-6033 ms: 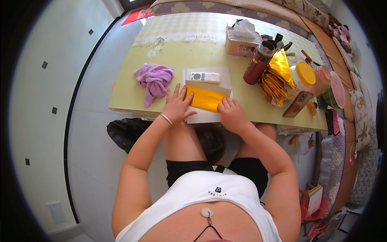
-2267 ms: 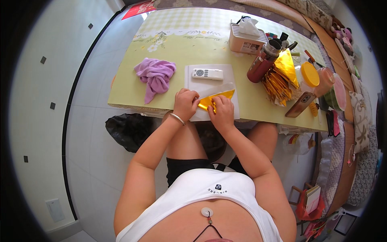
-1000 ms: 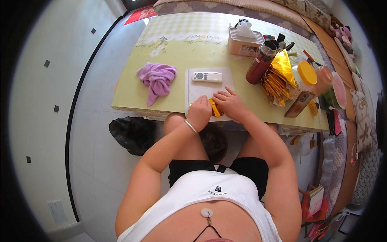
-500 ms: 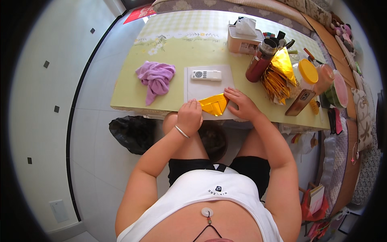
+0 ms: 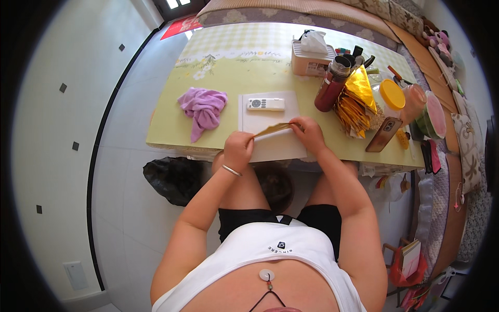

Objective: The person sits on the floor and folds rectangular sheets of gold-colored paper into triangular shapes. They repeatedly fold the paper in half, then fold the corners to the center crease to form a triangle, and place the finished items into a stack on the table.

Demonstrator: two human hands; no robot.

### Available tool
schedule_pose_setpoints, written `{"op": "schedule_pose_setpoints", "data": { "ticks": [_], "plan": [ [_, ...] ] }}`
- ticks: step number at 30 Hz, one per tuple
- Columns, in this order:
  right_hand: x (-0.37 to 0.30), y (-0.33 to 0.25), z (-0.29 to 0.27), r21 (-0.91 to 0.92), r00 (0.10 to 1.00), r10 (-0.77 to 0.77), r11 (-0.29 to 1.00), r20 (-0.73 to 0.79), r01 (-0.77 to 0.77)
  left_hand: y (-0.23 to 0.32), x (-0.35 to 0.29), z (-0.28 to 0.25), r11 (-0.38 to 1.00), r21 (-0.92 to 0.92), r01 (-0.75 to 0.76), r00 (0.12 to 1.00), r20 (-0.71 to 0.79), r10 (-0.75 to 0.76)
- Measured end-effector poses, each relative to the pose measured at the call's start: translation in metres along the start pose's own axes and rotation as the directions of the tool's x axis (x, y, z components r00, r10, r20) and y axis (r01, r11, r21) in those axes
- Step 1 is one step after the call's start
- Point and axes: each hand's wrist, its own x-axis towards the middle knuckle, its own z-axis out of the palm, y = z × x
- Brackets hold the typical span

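Note:
A folded piece of gold foil paper (image 5: pixel 271 129) is stretched between my two hands, seen nearly edge-on as a thin strip. My left hand (image 5: pixel 239 147) pinches its left end, and my right hand (image 5: pixel 309 132) grips the right end between thumb and fingers. Below the strip lies a white sheet (image 5: pixel 280 145) at the table's near edge. On the sheet's far part rests a white remote control (image 5: pixel 265 104). To the right stands a stack of folded gold foil papers (image 5: pixel 353 104), leaning beside a dark red thermos (image 5: pixel 332 84).
A purple cloth (image 5: pixel 202 110) lies on the left of the table (image 5: pixel 249 62). At the right stand a tissue box (image 5: pixel 310 58), a yellow-lidded jar (image 5: pixel 391 96), a watermelon piece (image 5: pixel 434 117) and a phone (image 5: pixel 384 134). Beneath the table sits a black bag (image 5: pixel 172 179).
The gold foil paper was lying flat on the white sheet with both hands at its ends. Now it is lifted and turned edge-on, held at both ends.

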Motion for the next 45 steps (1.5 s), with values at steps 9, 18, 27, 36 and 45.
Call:
{"op": "schedule_pose_setpoints", "data": {
  "ticks": [9, 18, 27, 36, 45],
  "plan": [
    [-0.005, -0.028, 0.015, 0.724, 0.867, 0.494, 0.623, -0.071, -0.296, 0.000, 0.018, -0.011, 0.412, -0.713, 0.568, 0.738, 0.219, -0.638],
    [-0.016, -0.053, 0.011, 0.779, 0.863, 0.486, 0.591, -0.135, -0.211, 0.002, 0.011, -0.005, 0.209, -0.830, 0.518, 0.681, 0.252, -0.687],
    [-0.027, -0.050, -0.001, 0.813, 0.860, 0.501, 0.538, -0.097, -0.221, 0.009, 0.011, -0.017, 0.309, -0.836, 0.453, 0.787, 0.212, -0.579],
    [-0.045, -0.050, -0.027, 0.653, 0.804, 0.565, 0.540, 0.187, -0.531, 0.012, 0.011, -0.030, 0.393, -0.708, 0.587, 0.786, 0.381, -0.487],
    [-0.063, -0.049, -0.073, 0.733, 0.840, 0.542, 0.586, -0.037, -0.346, 0.045, 0.037, -0.018, 0.626, -0.506, 0.594, 0.786, 0.529, -0.319]
  ]
}}
